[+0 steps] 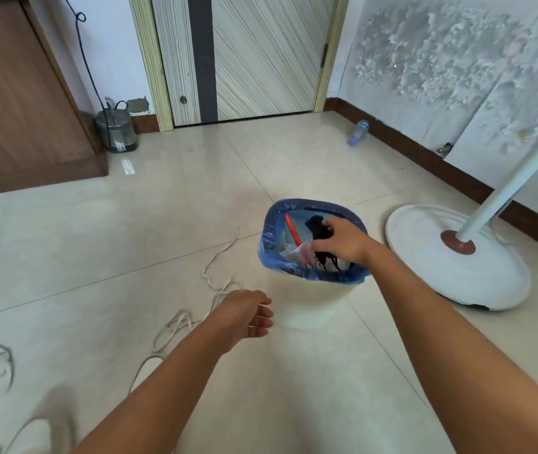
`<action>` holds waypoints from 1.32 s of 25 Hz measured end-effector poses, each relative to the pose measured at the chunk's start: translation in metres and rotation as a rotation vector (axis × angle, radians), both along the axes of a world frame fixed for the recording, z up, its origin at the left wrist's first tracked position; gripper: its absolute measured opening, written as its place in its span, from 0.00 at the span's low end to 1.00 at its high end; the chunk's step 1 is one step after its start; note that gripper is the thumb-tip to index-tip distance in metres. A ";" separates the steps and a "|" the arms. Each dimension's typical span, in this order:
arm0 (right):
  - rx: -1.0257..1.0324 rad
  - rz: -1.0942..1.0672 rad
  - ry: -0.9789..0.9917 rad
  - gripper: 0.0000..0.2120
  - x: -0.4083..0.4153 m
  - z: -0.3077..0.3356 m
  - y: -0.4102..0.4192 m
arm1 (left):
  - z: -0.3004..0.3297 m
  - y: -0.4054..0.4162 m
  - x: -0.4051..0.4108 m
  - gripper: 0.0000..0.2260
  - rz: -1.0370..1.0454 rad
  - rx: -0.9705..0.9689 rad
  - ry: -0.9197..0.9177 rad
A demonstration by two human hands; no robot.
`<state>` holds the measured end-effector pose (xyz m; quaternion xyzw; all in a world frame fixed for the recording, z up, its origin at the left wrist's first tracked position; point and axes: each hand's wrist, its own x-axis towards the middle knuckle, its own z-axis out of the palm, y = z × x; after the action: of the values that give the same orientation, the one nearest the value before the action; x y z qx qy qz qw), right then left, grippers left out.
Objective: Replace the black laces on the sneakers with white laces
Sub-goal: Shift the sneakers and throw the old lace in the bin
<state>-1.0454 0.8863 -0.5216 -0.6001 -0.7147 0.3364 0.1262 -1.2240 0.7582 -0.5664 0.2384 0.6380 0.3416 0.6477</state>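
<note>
So my right hand (343, 240) is over the mouth of the white bin (307, 299), the one with the blue liner (269, 247), sitting just past center toward 1 o'clock in my view. Fingers are curled round a bunch of black laces (318, 229), and the loose ends dangle down inside the bin next to some crumpled trash and a red stick-looking thing (293, 229). My left hand (248, 314) is hanging around 6 o'clock of the bin, just beside its wall, fingers relaxed and apart, holding nothing as far as I can see. The white laces (218, 260) are sprawled on the tiled floor (130, 240) at about 9 o'clock from the bin, a long loopy tangle that runs back under my left forearm toward the bottom of the view. Way down at 7 o'clock there's a white sneaker (32, 435), blurry, and above it at the left edge something white with grey swirls that I can't make out properly. At 3 o'clock from the bin is the round white base of a standing fan (457, 257), pole leaning up to the right. Door (244, 57) straight ahead at 12, and a small bottle (358, 132) lying by the baseboard at 1.
</note>
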 end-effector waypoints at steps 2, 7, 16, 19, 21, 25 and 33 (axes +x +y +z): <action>-0.114 0.134 -0.276 0.05 0.005 -0.001 0.001 | -0.012 -0.021 -0.018 0.06 -0.124 0.005 0.123; 0.164 -0.177 0.399 0.05 -0.002 0.013 -0.029 | -0.045 -0.096 -0.104 0.06 -0.352 0.126 0.603; -0.371 0.549 -0.205 0.16 -0.151 -0.126 -0.236 | -0.091 -0.252 -0.197 0.21 -0.348 -0.100 1.229; -0.684 0.364 -0.251 0.34 -0.184 -0.158 -0.271 | -0.094 -0.287 -0.219 0.23 -0.339 -0.318 1.277; -0.647 0.333 -0.253 0.30 -0.195 -0.163 -0.272 | -0.097 -0.298 -0.235 0.20 -0.313 -0.338 0.967; -0.376 0.427 -0.382 0.07 -0.177 -0.161 -0.248 | -0.099 -0.299 -0.256 0.28 -0.322 -0.191 0.511; -0.189 0.348 -0.821 0.10 -0.113 -0.144 -0.195 | -0.126 -0.263 -0.195 0.20 -0.247 0.141 0.771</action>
<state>-1.1586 0.6913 -0.6656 -0.5636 -0.7619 0.1507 -0.2811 -1.4192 0.4953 -0.6928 0.4675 0.7757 0.1897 0.3792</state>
